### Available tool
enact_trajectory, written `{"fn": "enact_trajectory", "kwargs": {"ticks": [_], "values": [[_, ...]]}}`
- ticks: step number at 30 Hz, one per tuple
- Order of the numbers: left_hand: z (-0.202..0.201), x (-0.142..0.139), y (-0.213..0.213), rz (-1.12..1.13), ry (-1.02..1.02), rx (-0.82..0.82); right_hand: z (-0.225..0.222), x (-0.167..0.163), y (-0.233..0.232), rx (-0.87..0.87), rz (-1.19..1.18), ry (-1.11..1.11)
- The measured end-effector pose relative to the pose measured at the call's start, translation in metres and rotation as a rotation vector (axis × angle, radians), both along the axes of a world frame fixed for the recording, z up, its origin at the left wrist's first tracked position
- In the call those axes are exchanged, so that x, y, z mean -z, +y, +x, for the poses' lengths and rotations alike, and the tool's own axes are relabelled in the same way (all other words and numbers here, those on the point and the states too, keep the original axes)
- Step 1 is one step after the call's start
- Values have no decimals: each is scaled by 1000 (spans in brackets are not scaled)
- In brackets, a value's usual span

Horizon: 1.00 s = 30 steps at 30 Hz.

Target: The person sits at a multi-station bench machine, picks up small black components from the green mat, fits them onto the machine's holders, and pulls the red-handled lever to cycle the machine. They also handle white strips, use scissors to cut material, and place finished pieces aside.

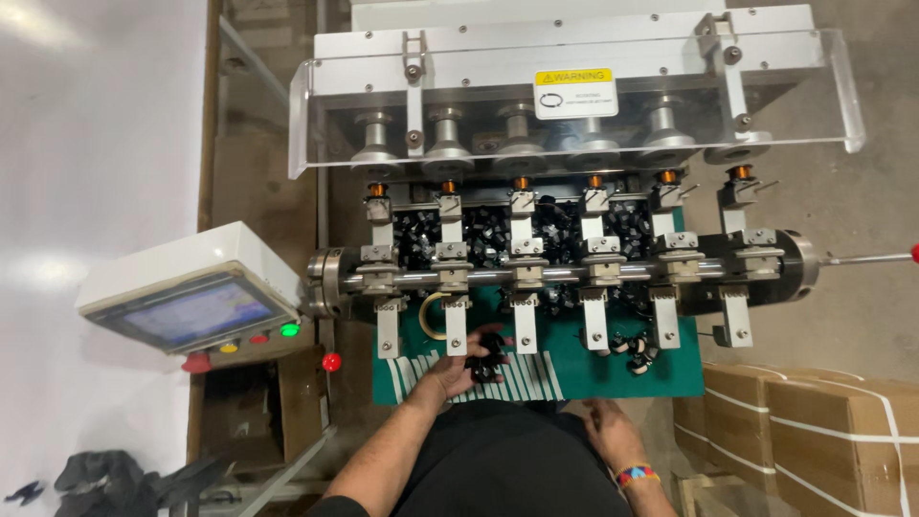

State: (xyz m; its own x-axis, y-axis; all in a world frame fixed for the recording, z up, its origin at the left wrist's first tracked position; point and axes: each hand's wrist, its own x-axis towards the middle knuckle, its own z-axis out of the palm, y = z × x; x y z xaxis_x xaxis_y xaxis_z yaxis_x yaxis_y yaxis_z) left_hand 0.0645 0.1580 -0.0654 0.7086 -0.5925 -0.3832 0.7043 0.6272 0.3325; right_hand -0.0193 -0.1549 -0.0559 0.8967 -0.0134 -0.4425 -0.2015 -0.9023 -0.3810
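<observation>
Head view looks straight down on the winding machine (574,258), and your left hand (458,371) rests on the green mat (622,369) at its near edge, fingers curled round a small cluster of black plastic bobbins (486,356). The cluster sits just below the second and third white arms, and it is too small and dark to tell which way each piece points; as a clump it looks roughly upright in the frame, its longer side running away from you. Your right hand (609,431) lies low by your waist, apart from the mat, fingers loosely bent and holding nothing that I can see.

The steel shaft (565,273) has its long axis running left to right across the picture, polished and round, with six white blocky clamps set along it. Behind it, more glossy black bobbins lie heaped in a tray (555,230). Above, a clear plastic guard (574,105) covers a row of turned metal spools. A few loose bobbins (637,352) rest on the mat to the right. The grey control box (196,297) with its slanted screen stands at your left, and cardboard boxes (814,431) strapped with white bands stand at your right.
</observation>
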Motion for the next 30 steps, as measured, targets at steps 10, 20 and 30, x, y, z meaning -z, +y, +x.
{"fn": "enact_trajectory", "kwargs": {"ticks": [10,20,30], "values": [[-75,-10,30,-67,38,-174,139,-37,150,-487,182,-366],[-98,-25,40,-135,83,-377,152,-12,161,-368,244,-377],[-59,-32,-37,-33,169,-254,139,-42,94,187,963,103]]}}
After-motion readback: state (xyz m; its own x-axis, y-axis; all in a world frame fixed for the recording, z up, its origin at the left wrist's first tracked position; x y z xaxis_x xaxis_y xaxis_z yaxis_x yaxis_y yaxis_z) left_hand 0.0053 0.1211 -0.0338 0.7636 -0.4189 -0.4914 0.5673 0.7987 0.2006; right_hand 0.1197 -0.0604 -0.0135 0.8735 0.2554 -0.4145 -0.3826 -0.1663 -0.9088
